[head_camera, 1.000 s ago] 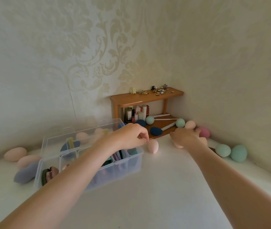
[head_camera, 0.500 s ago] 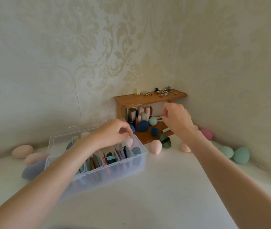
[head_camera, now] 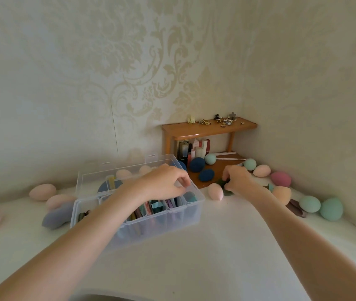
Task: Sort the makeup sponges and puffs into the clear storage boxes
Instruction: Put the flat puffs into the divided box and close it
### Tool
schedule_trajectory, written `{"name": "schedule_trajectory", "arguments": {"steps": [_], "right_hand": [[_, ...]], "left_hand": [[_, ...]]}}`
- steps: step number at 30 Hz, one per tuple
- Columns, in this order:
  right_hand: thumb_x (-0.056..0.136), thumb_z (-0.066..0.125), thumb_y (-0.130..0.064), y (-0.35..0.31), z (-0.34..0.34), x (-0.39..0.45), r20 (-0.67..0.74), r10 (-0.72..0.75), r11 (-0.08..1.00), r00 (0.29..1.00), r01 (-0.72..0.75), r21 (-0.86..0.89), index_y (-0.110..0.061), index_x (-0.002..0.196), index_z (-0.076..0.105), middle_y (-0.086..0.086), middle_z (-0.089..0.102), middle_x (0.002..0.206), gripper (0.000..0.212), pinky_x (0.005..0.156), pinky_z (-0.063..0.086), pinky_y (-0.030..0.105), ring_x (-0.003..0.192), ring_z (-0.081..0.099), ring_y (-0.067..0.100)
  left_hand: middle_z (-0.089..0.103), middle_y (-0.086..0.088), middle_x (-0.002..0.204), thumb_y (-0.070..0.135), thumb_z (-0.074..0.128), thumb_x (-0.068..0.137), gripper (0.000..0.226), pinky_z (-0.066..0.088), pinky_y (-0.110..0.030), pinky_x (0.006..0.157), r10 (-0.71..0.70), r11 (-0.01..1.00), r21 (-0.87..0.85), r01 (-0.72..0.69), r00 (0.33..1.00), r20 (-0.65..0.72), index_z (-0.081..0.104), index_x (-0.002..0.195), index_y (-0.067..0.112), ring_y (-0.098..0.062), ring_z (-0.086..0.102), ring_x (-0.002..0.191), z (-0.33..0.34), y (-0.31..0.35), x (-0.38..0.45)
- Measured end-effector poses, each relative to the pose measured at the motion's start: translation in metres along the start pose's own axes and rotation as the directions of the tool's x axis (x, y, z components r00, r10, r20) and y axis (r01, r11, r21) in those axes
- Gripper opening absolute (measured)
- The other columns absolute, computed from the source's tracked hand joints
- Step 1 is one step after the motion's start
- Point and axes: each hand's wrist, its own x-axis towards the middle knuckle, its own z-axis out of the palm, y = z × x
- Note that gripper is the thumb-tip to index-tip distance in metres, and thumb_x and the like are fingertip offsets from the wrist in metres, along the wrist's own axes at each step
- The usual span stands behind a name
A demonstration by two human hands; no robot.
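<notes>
A clear storage box [head_camera: 192, 215] stands open on the white table, its compartments filled with flat coloured puffs. My left hand [head_camera: 164, 184] hovers over the box's right end, fingers curled; what it pinches is hidden. My right hand [head_camera: 238, 180] rests on the table just right of the box, its fingers closed on a dark green puff [head_camera: 227, 190]. A pale pink egg sponge [head_camera: 215, 191] lies beside it. Egg sponges in peach [head_camera: 282, 192], pink [head_camera: 281, 179] and mint [head_camera: 309, 204] are scattered at the right wall.
A small wooden shelf [head_camera: 207, 129] in the corner holds cosmetics, dark blue sponges [head_camera: 197, 164] and trinkets on top. Pink sponges [head_camera: 42, 191] and a lavender puff [head_camera: 56, 217] lie left of the box. Walls close off the back and right.
My right hand has come down from the shelf to the table and closed on the dark green puff. My left hand has stayed over the box's right end.
</notes>
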Motion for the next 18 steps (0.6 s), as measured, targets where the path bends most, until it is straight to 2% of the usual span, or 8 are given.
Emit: {"name": "schedule_trajectory", "arguments": {"steps": [2, 4, 5, 7, 10, 13, 15, 18], "right_hand": [[0.087, 0.057, -0.003, -0.001, -0.009, -0.003, -0.131, 0.001, 0.998, 0.991, 0.008, 0.068, -0.014, 0.088, 0.052, 0.007, 0.056, 0.101, 0.013, 0.070, 0.048, 0.021, 0.089, 0.054, 0.020], [0.087, 0.056, -0.003, -0.006, -0.020, -0.008, -0.296, -0.088, 0.988, 0.951, 0.122, 0.098, -0.014, 0.084, 0.047, 0.005, 0.049, 0.094, 0.014, 0.054, 0.033, 0.013, 0.080, 0.047, 0.017], [0.087, 0.056, -0.003, -0.010, -0.026, -0.012, -0.370, -0.136, 0.973, 0.919, 0.195, 0.125, -0.014, 0.084, 0.047, 0.004, 0.048, 0.091, 0.014, 0.053, 0.029, 0.012, 0.076, 0.045, 0.016], [0.086, 0.059, -0.006, -0.025, -0.036, -0.021, -0.457, -0.172, 0.922, 0.873, 0.307, 0.238, -0.014, 0.086, 0.046, 0.002, 0.049, 0.086, 0.015, 0.054, 0.030, 0.011, 0.068, 0.044, 0.011], [0.086, 0.063, -0.012, -0.045, -0.044, -0.034, -0.389, -0.229, 0.857, 0.892, 0.374, 0.354, -0.017, 0.091, 0.043, -0.006, 0.048, 0.076, 0.021, 0.055, 0.036, 0.010, 0.062, 0.045, 0.003], [0.085, 0.063, -0.013, -0.058, -0.035, -0.046, -0.256, -0.341, 0.870, 0.905, 0.406, 0.279, -0.022, 0.079, 0.044, -0.009, 0.046, 0.072, 0.022, 0.055, 0.034, 0.010, 0.063, 0.045, 0.005], [0.083, 0.063, -0.011, -0.063, -0.025, -0.052, -0.265, -0.396, 0.851, 0.879, 0.460, 0.254, -0.026, 0.069, 0.040, -0.010, 0.046, 0.068, 0.031, 0.055, 0.034, 0.011, 0.059, 0.042, 0.003], [0.081, 0.064, -0.009, -0.069, -0.023, -0.060, -0.380, -0.464, 0.789, 0.800, 0.568, 0.234, -0.017, 0.075, 0.048, -0.008, 0.048, 0.066, 0.019, 0.057, 0.040, 0.020, 0.057, 0.042, 0.005]], "left_hand": [[0.066, 0.010, 0.116, 0.024, 0.052, 0.092, 0.022, 0.032, -0.039, 0.107, 0.016, 1.000, 0.020, -0.015, 0.997, -0.075, 0.060, 0.112, 0.026, -0.013, 0.048, 0.119, 0.005, -0.001, 0.002], [0.068, 0.012, 0.112, 0.026, 0.049, 0.093, 0.020, 0.021, -0.041, 0.107, 0.023, 0.998, 0.062, -0.017, 0.994, -0.109, 0.059, 0.110, 0.026, -0.014, 0.043, 0.123, 0.008, -0.001, 0.004], [0.068, 0.012, 0.112, 0.025, 0.047, 0.093, 0.021, 0.020, -0.040, 0.106, 0.018, 0.997, 0.079, -0.010, 0.995, -0.103, 0.058, 0.111, 0.026, -0.014, 0.041, 0.124, 0.009, 0.000, 0.004], [0.066, 0.010, 0.114, 0.024, 0.044, 0.094, 0.023, 0.021, -0.038, 0.104, 0.011, 0.993, 0.114, 0.000, 0.995, -0.100, 0.055, 0.113, 0.028, -0.016, 0.037, 0.124, 0.010, 0.002, 0.005], [0.062, 0.010, 0.114, 0.023, 0.042, 0.094, 0.024, 0.020, -0.038, 0.106, 0.014, 0.988, 0.157, 0.000, 0.996, -0.088, 0.056, 0.111, 0.032, -0.015, 0.035, 0.123, 0.008, 0.003, 0.004], [0.060, 0.014, 0.116, 0.023, 0.042, 0.094, 0.026, 0.018, -0.040, 0.107, 0.027, 0.985, 0.169, -0.018, 0.998, -0.051, 0.065, 0.097, 0.034, -0.015, 0.032, 0.122, 0.004, 0.001, 0.001], [0.060, 0.015, 0.117, 0.022, 0.042, 0.094, 0.029, 0.016, -0.040, 0.108, 0.045, 0.987, 0.158, -0.039, 0.998, -0.034, 0.068, 0.091, 0.035, -0.015, 0.032, 0.123, 0.003, 0.000, -0.002], [0.062, 0.014, 0.116, 0.021, 0.040, 0.094, 0.031, 0.013, -0.037, 0.109, 0.045, 0.987, 0.156, -0.042, 0.999, -0.018, 0.067, 0.088, 0.035, -0.014, 0.034, 0.123, 0.003, 0.000, -0.003]]}}
